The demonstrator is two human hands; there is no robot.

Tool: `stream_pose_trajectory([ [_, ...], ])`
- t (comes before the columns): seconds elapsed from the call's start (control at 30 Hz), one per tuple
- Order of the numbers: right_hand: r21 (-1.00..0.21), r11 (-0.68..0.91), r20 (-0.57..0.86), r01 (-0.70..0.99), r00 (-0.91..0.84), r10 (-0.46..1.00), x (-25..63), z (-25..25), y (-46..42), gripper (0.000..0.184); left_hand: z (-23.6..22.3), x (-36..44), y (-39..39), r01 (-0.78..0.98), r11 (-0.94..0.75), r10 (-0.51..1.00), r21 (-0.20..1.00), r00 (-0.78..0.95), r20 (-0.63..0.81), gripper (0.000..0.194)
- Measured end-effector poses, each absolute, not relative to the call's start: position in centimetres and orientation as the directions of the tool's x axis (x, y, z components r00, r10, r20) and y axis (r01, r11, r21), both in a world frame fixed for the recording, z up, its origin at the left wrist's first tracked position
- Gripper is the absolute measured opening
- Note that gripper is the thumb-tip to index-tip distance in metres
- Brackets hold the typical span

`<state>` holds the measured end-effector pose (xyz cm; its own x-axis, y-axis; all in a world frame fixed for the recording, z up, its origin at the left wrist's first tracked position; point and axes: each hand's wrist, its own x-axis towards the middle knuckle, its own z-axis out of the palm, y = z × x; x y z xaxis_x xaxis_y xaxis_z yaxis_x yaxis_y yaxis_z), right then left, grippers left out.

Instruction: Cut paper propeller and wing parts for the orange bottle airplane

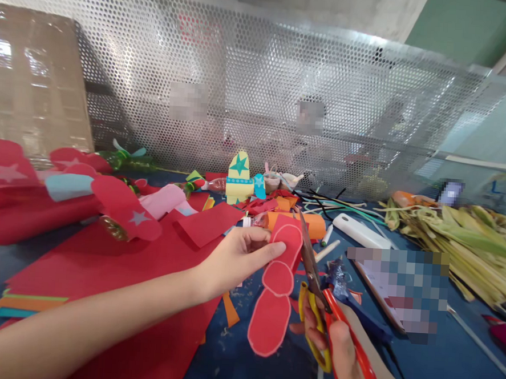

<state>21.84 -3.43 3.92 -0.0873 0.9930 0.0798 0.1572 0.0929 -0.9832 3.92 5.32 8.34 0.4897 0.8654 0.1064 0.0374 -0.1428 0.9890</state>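
Blue table [220, 376]; above it, one pair of scissors [312, 270], one red cutout [278, 278].
Right hand [346, 344] grips scissors, some fingers hidden; blades beside cutout's upper edge. Left hand [240, 254] pinches cutout's top, fingertips partly behind. One phone [384, 295], pixelated, right.

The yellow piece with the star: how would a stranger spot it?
Find the perforated metal screen behind the blue table. Just before it, near mid-picture, stands a round-topped yellow shape with a dotted blue band. Its star is teal; other starred shapes are red or blue.
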Motion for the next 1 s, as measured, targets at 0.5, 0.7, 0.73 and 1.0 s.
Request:
stream_pose_trajectory([
  [0.5,-0.978,0.164,0.138,0.129,-0.188,0.972,23.0,1.2,-2.2,0.063,8.4,3.7,5.7,0.044,-0.200,0.883,0.979,0.440,0.161,0.038],
  [0.7,-0.973,0.172,0.142,0.153,-0.189,0.972,22.9,1.8,-2.4,0.059,8.2,3.5,6.2,0.037,-0.177,0.894,0.984,0.425,0.145,0.035],
  [0.73,-0.970,0.182,0.148,0.160,-0.206,0.967,22.9,2.1,-2.4,0.059,8.1,3.4,6.2,0.039,-0.176,0.894,0.984,0.425,0.143,0.035],
  [1.0,-0.970,0.174,0.143,0.171,-0.182,0.973,23.0,1.8,-2.3,0.061,8.4,3.8,6.4,-0.043,-0.151,0.882,0.988,0.445,0.154,0.023],
])
